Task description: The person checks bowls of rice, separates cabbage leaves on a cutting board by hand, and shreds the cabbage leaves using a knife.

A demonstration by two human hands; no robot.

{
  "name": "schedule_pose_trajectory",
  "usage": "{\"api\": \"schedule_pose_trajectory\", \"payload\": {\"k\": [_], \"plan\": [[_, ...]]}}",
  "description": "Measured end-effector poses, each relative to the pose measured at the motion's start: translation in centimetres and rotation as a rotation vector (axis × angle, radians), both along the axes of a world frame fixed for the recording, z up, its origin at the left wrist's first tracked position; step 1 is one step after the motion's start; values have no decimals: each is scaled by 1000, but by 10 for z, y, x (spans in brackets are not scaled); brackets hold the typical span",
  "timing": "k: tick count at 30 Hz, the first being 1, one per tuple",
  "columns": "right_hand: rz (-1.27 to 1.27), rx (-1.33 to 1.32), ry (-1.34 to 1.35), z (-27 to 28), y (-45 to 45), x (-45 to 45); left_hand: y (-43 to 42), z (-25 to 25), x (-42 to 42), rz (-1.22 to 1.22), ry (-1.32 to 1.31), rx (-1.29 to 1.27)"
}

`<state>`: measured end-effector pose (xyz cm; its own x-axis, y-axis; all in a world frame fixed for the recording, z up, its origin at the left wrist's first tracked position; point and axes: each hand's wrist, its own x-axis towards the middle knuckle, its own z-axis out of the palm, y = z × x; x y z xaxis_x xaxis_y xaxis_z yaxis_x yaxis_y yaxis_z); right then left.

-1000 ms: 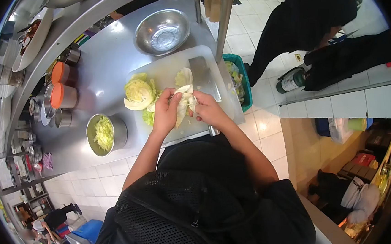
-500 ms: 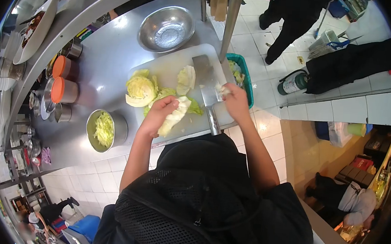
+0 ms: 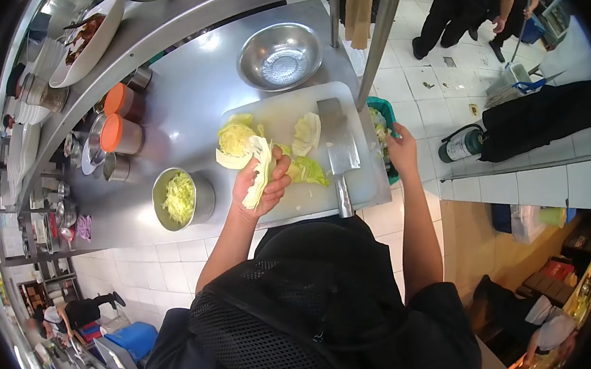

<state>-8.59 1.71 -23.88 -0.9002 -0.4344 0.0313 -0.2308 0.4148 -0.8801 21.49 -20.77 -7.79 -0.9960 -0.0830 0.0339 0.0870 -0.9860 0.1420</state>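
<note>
My left hand (image 3: 271,184) is closed around a pale cabbage leaf (image 3: 260,171), held up over the near left part of the white cutting board (image 3: 273,111). Behind it on the board sits a cut cabbage (image 3: 235,136), partly covered by the leaf. Another loose leaf (image 3: 306,135) and some greener leaves (image 3: 308,172) lie between it and a cleaver (image 3: 343,155), whose handle points toward me. My right hand (image 3: 402,153) is at the green bin (image 3: 393,112) beyond the board's right edge. Its fingers look apart, with nothing visible in them; cabbage scraps lie in the bin.
A steel bowl (image 3: 280,56) stands behind the board. Left of the board is a steel pot (image 3: 200,201) of shredded cabbage, with orange-lidded containers (image 3: 121,134) farther left. A metal post (image 3: 379,49) rises near the bin. Other people stand on the tiled floor.
My right hand has moved from above the cleaver to the bin, and the white scrap it held no longer shows in it. My left hand has raised the leaf in front of the cut cabbage.
</note>
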Motion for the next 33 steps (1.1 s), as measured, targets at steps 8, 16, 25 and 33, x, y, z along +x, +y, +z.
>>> {"api": "schedule_pose_trajectory", "payload": {"k": [8, 16, 25, 33], "plan": [[-52, -139, -82, 38, -17, 58, -21, 3, 16, 163, -192, -23], [250, 0, -66, 64, -59, 81, -34, -13, 46, 310, -256, 9], [450, 179, 448, 46, -146, 85, -16, -50, 63, 483, -496, 99], [581, 294, 427, 65, -161, 81, -9, -53, 66, 409, -390, -21]]}}
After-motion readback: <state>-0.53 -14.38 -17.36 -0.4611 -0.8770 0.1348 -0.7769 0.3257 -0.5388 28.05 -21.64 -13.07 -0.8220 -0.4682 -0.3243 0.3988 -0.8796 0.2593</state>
